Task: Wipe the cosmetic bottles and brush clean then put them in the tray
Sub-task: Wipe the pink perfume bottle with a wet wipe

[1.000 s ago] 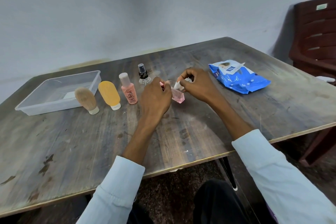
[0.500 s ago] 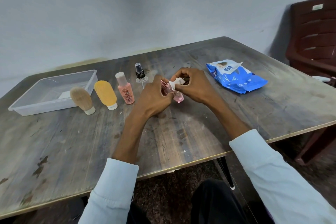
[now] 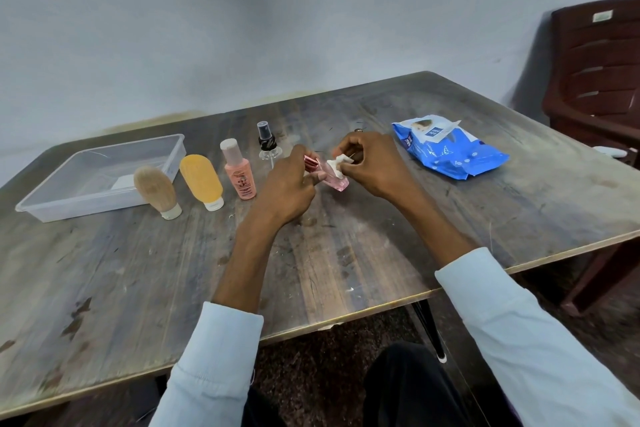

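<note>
Over the worn wooden surface (image 3: 346, 253), the left hand (image 3: 287, 191) grips a small pink bottle (image 3: 334, 178) by its ribbed pink cap end, holding it tilted just above the wood. The right hand (image 3: 372, 163) pinches a folded white wipe (image 3: 341, 163) between thumb and fingers and presses it against the upper side of the bottle's clear pink body. To the left stand four more items in a loose row: a tan brush (image 3: 156, 191) on its pale base, a yellow tube (image 3: 202, 182) standing on its white cap, a peach bottle (image 3: 239, 170) with a pale cap, and a clear spray bottle (image 3: 267, 144) with a black nozzle, just behind the left hand. Farther left, a clear plastic tray (image 3: 41, 208) sits beside the brush, with a small white piece lying on its floor. A blue pack of wipes (image 3: 453, 156), its flap peeled open, lies to the right of the hands. A dark brown chair (image 3: 595, 80) stands past the surface's right corner.
</note>
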